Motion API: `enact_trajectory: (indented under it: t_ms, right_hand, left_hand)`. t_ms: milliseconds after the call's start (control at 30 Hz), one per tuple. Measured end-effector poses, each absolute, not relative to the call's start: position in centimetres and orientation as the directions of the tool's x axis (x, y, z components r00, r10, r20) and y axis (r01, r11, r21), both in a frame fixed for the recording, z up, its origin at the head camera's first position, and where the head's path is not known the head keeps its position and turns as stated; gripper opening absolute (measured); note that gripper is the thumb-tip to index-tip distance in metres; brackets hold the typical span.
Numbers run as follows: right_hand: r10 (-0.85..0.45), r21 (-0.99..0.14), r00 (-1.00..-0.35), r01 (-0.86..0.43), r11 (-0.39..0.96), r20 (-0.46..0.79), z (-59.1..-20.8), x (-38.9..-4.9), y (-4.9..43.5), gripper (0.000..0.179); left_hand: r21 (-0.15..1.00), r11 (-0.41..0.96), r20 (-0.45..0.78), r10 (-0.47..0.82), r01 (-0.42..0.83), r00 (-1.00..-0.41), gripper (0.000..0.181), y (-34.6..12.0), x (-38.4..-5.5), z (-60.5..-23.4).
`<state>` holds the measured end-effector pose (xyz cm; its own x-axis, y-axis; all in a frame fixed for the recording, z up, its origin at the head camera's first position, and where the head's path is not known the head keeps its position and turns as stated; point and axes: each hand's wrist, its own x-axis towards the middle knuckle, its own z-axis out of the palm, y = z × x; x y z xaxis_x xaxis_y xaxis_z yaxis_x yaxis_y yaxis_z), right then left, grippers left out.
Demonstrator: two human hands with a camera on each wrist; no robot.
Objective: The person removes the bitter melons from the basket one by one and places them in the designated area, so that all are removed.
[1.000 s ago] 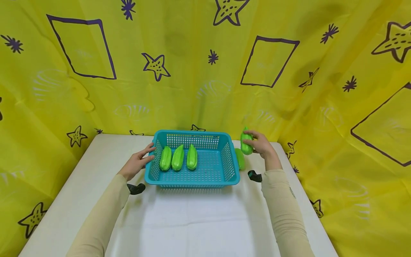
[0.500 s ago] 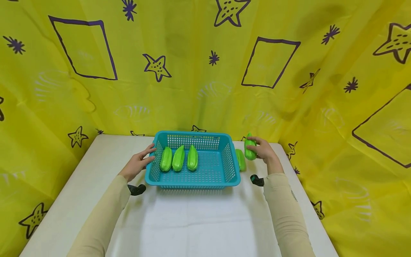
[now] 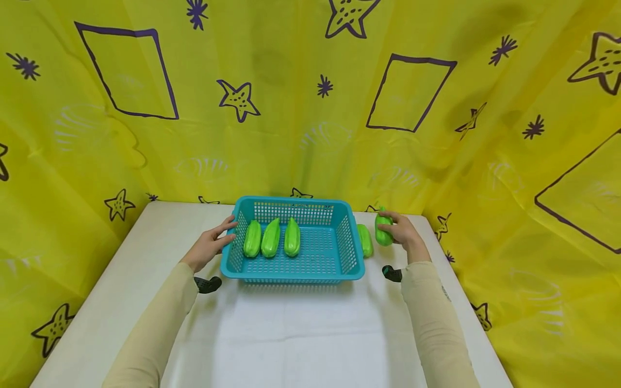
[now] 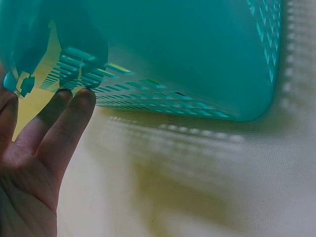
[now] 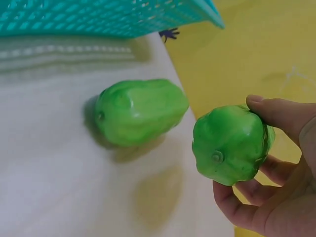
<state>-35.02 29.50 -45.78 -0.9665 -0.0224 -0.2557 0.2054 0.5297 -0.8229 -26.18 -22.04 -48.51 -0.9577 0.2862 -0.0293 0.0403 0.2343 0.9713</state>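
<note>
White surface (image 3: pixel 301 334) nearest me, running right up under the basket's (image 3: pixel 291 278) front edge. My left hand (image 3: pixel 206 249) is at the basket's left side, fingers stretched, tips touching its wall. Three green vegetables (image 3: pixel 270 237) lie in the basket's left half, open room to their right. Just right of the basket, a loose vegetable (image 3: pixel 365 240); beyond that, my right hand (image 3: pixel 404 230) grips the held vegetable (image 3: pixel 383 231) off the surface. Yellow curtain (image 3: pixel 291 151) behind the basket.
</note>
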Motion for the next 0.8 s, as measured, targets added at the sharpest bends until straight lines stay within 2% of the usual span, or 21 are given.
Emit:
enact_trajectory:
  t_ms: [300,533,800]
  right_hand:
    - [-0.024,-0.795,-0.957,0.226,0.563,-0.289,-48.2,-35.0,30.7,0.054]
    - [-0.006,-0.771,-0.952,0.245,0.588,-0.308,-49.4,-34.7,30.7,0.053]
    - [-0.049,-0.759,-0.95,0.215,0.615,-0.309,-50.5,-34.7,30.9,0.052]
  left_hand:
    - [0.97,0.238,-0.027,0.282,0.043,-0.959,0.055,-22.3,-26.4,-49.1]
    - [0.965,0.257,-0.013,0.276,0.06,-0.961,0.06,-23.1,-27.7,-51.5]
    - [0.962,0.267,-0.014,0.272,0.061,-0.962,0.062,-23.1,-27.9,-51.6]
